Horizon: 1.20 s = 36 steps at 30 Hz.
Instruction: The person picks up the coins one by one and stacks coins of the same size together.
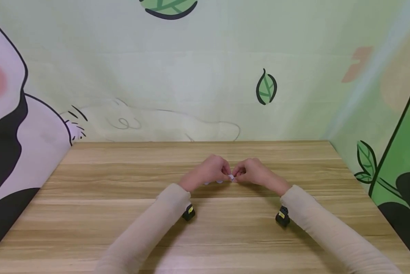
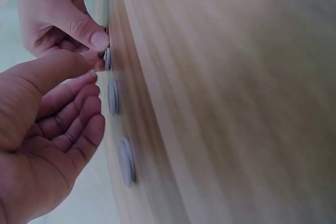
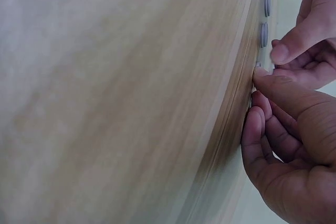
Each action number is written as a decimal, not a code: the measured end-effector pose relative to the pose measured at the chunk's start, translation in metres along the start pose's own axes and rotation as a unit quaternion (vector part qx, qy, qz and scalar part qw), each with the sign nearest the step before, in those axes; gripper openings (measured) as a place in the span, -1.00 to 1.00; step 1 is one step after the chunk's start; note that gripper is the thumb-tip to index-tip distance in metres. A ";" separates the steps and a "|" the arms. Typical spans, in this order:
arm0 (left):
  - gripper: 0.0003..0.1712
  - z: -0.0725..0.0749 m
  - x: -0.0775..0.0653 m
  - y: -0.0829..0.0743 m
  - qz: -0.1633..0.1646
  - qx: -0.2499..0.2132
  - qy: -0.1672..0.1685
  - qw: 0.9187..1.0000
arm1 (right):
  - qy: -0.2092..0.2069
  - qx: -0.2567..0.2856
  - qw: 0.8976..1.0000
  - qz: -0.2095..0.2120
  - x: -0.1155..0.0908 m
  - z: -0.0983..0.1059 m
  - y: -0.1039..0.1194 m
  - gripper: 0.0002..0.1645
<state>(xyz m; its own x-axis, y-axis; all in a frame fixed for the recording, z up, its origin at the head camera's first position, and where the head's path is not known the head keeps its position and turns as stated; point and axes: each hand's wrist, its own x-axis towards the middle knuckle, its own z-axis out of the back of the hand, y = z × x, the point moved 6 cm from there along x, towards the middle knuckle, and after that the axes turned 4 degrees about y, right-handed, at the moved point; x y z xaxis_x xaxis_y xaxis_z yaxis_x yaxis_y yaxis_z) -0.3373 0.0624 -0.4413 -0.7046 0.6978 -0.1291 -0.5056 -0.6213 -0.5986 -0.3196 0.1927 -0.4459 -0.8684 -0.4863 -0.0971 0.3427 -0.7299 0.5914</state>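
Near the middle of the table, my left hand (image 1: 211, 170) and right hand (image 1: 254, 172) meet fingertip to fingertip at a small whitish round disc (image 1: 231, 177). In the left wrist view, the right thumb lies over the upper edge of this disc (image 2: 107, 59), while the left thumb and fingertips reach its side; both hands appear to pinch it. The right wrist view shows only a sliver of the disc (image 3: 258, 65) behind the right thumb. Two similar flat discs, the middle one (image 2: 113, 98) and the nearer one (image 2: 126, 162), lie in a row beside the left hand.
The wood-grain table (image 1: 235, 236) extends around both forearms, its far edge against a printed cloth backdrop (image 1: 208, 76) with leaf drawings. A small black device (image 1: 189, 212) is worn at the left wrist, and another black device (image 1: 282, 217) at the right.
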 end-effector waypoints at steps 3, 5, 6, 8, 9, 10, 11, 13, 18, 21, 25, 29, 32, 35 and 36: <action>-0.92 -0.002 0.003 -0.003 0.000 0.016 0.006 1.000 | 0.003 0.005 1.000 -0.001 0.000 0.000 -0.001 -0.92; -0.91 -0.003 0.005 -0.003 0.003 0.025 0.006 1.000 | 0.003 0.006 1.000 0.003 0.001 0.000 -0.001 -0.92; -0.91 -0.004 0.006 -0.003 0.006 0.027 0.007 1.000 | 0.003 0.006 1.000 0.007 0.001 0.000 -0.001 -0.92; -0.90 -0.005 0.007 -0.003 0.013 0.032 0.008 0.999 | 0.002 0.007 1.000 0.013 0.001 0.000 -0.002 -0.92; -0.89 -0.005 0.007 -0.003 0.016 0.035 0.008 0.999 | 0.002 0.007 1.000 0.015 0.001 0.000 -0.002 -0.91; -0.89 -0.005 0.008 -0.003 0.019 0.035 0.008 0.999 | 0.003 0.007 1.000 0.017 0.001 0.000 -0.002 -0.92; -0.89 -0.005 0.008 -0.003 0.022 0.035 0.008 0.999 | 0.004 0.006 1.000 0.019 0.001 0.000 -0.002 -0.91; -0.89 -0.006 0.009 -0.003 0.025 0.039 0.006 0.999 | 0.010 0.005 1.000 0.022 0.001 0.000 -0.003 -0.90; -0.88 -0.005 0.008 -0.006 0.022 0.048 0.005 0.999 | 0.021 -0.007 0.999 0.032 0.002 0.002 -0.002 -0.84; -0.88 -0.005 0.008 -0.006 0.019 0.053 0.005 0.998 | 0.024 -0.015 0.999 0.038 0.003 0.003 -0.001 -0.85; -0.88 -0.003 0.009 -0.007 0.015 0.061 0.005 0.998 | 0.027 -0.019 0.999 0.040 0.004 0.005 0.001 -0.85; -0.89 -0.002 0.009 -0.010 0.011 0.057 0.006 0.998 | 0.031 -0.022 0.999 0.039 0.005 0.006 0.002 -0.85; -0.89 -0.004 0.009 -0.009 0.012 0.047 0.007 0.999 | 0.036 -0.020 0.998 0.037 0.006 0.005 0.001 -0.86; -0.89 -0.006 0.008 -0.007 0.013 0.040 0.008 0.999 | 0.042 -0.014 0.998 0.037 0.005 0.002 0.000 -0.86; -0.89 -0.007 0.007 -0.007 0.012 0.042 0.007 0.999 | 0.043 -0.011 0.998 0.037 0.005 0.001 0.000 -0.85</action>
<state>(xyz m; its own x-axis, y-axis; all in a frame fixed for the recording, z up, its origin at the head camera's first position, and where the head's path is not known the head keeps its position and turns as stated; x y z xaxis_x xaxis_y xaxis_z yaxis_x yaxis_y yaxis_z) -0.3357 0.0742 -0.4434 -0.7102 0.6868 -0.1544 -0.5288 -0.6653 -0.5271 -0.3244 0.1906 -0.4451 -0.8066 -0.5784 -0.1218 0.4143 -0.7002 0.5815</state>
